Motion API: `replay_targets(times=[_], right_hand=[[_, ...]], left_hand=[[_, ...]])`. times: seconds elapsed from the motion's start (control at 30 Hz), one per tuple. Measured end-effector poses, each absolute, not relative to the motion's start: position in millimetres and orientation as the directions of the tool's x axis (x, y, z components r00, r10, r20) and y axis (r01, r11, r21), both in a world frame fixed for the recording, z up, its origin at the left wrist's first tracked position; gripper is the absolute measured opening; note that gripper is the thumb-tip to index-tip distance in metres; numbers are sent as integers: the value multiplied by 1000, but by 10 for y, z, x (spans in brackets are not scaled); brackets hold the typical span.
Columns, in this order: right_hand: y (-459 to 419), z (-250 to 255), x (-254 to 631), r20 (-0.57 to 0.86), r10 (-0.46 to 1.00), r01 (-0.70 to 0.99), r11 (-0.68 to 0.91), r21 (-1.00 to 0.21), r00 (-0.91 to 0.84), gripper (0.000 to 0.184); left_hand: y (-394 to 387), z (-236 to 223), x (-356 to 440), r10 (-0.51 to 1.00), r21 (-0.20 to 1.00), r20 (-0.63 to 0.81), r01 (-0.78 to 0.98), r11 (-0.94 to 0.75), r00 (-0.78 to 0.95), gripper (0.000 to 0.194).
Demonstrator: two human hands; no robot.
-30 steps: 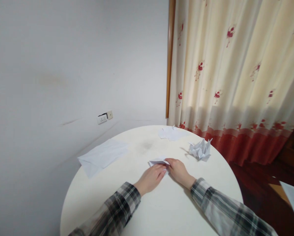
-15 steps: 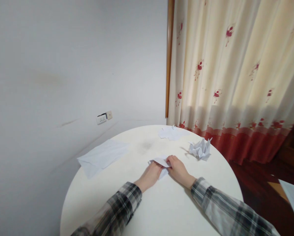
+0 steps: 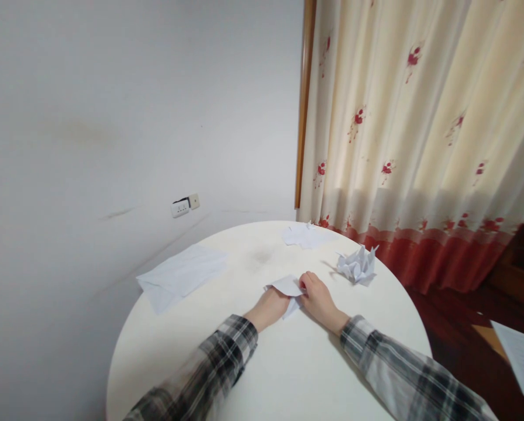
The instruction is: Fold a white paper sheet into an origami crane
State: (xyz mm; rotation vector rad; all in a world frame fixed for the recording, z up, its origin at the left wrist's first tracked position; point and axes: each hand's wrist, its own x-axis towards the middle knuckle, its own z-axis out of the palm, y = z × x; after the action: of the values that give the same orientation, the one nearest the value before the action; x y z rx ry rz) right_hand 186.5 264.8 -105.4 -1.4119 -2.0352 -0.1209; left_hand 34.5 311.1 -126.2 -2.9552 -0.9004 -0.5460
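A folded white sheet of paper point(image 3: 288, 285) lies on the round white table point(image 3: 314, 380), with one flap raised. My left hand point(image 3: 269, 308) reaches in from the left, its fingers hidden beneath that flap. At the right edge of the paper, my right hand point(image 3: 318, 297) has its fingers curled in a pinch on the flap. A lower corner of the sheet shows between the two hands, against the tabletop.
Folded paper cranes point(image 3: 357, 266) sit bunched at the right. Larger white sheets point(image 3: 185, 275) lie at the left, and paper pieces point(image 3: 303, 235) at the far edge. A wall socket point(image 3: 181, 208) and a flowered curtain point(image 3: 385, 134) are beyond the table.
My left hand has gone from lying on top of the paper to reaching under its flap, which now stands raised. My right hand's fingers have curled in more at the paper's edge.
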Motion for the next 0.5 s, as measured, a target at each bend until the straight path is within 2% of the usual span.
replay_targets(times=[0.1,0.3,0.5], right_hand=[[2648,-1056,1869,542,815,872,403,-279,-204,22],[2754,-1082,1905,447,864,864,393,-314,-231,39],[2853,-1084,1888,383,898,887,345,-308,-216,39]], left_hand=[[3096,-1251,336,539,78,326,546,-834,776,31],[3050,-1212,344,613,91,354,626,-775,707,31],[2971,-1105,342,608,71,380,634,-770,697,29]])
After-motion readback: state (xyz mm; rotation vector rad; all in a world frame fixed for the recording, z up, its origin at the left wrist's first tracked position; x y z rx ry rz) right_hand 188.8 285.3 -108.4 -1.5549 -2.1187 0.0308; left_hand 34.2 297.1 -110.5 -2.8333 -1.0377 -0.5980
